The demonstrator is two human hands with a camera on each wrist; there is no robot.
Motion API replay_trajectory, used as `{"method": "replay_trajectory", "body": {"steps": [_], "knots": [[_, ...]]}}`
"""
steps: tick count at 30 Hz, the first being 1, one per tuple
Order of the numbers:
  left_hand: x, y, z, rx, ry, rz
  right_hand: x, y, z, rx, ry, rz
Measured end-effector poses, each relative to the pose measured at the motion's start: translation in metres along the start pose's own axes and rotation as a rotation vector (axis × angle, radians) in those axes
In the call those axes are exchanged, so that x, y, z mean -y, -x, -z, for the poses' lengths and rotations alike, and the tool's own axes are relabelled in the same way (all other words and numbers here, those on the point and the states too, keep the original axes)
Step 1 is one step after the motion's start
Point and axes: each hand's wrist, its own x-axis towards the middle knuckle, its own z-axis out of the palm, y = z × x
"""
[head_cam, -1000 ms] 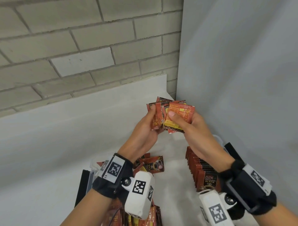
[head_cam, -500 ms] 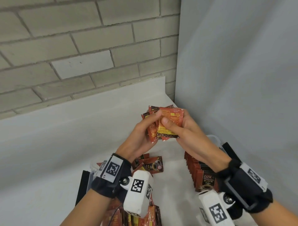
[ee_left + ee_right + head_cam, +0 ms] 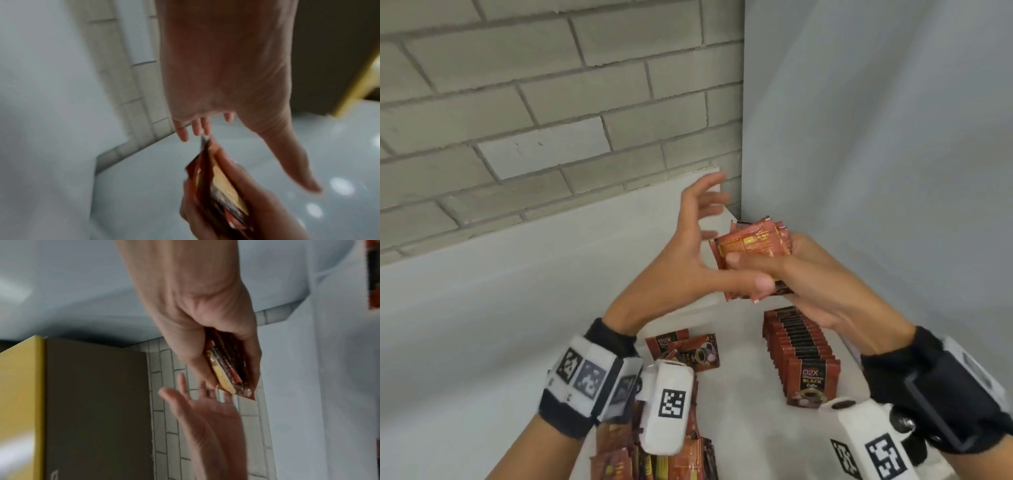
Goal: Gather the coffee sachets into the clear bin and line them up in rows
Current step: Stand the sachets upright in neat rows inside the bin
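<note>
My right hand (image 3: 787, 270) grips a bundle of red-orange coffee sachets (image 3: 753, 245) in the air, thumb across the front; the bundle (image 3: 228, 369) shows edge-on in the right wrist view. My left hand (image 3: 698, 240) is open beside it, fingers spread, its thumb under the bundle's lower edge. In the left wrist view the left fingers (image 3: 197, 128) are straight above the held sachets (image 3: 218, 183). Below, a row of upright sachets (image 3: 803, 353) stands in the clear bin, whose walls barely show. Loose sachets (image 3: 685, 347) lie at the middle, and more (image 3: 654, 455) lie at the bottom edge.
A grey brick wall (image 3: 517, 120) and a white board (image 3: 500, 274) lie behind and left. A pale grey panel (image 3: 876, 154) closes the right side. A brown and yellow box (image 3: 82, 402) appears in the right wrist view.
Both hands held the bundle before. My left hand has let go and spread its fingers; the right hand keeps the bundle and has shifted it right and lower.
</note>
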Motion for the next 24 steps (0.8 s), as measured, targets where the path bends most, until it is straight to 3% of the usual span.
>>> {"method": "replay_trajectory", "body": {"steps": [3,5,8,11,16,19,24], "knots": [[-0.026,-0.001,-0.01,0.192,-0.478,-0.162,0.004,0.012,0.001,-0.037,0.049,0.002],[-0.028,-0.002,-0.025,0.304,-0.593,-0.157,0.004,0.019,-0.001,-0.037,0.09,0.023],[-0.02,-0.001,-0.037,0.328,-0.45,-0.121,0.006,0.03,-0.003,-0.025,0.204,0.051],[-0.014,0.004,-0.037,0.317,-0.303,-0.137,0.01,0.042,0.005,0.071,0.246,-0.028],[-0.005,0.015,-0.039,0.164,-0.071,-0.21,0.014,0.059,0.024,0.282,0.036,-0.165],[0.007,0.02,-0.045,0.092,-0.025,-0.29,0.006,0.059,0.021,0.268,-0.081,-0.195],[0.017,0.023,-0.054,0.022,-0.004,-0.429,-0.002,0.061,0.012,0.264,-0.07,-0.203]]}}
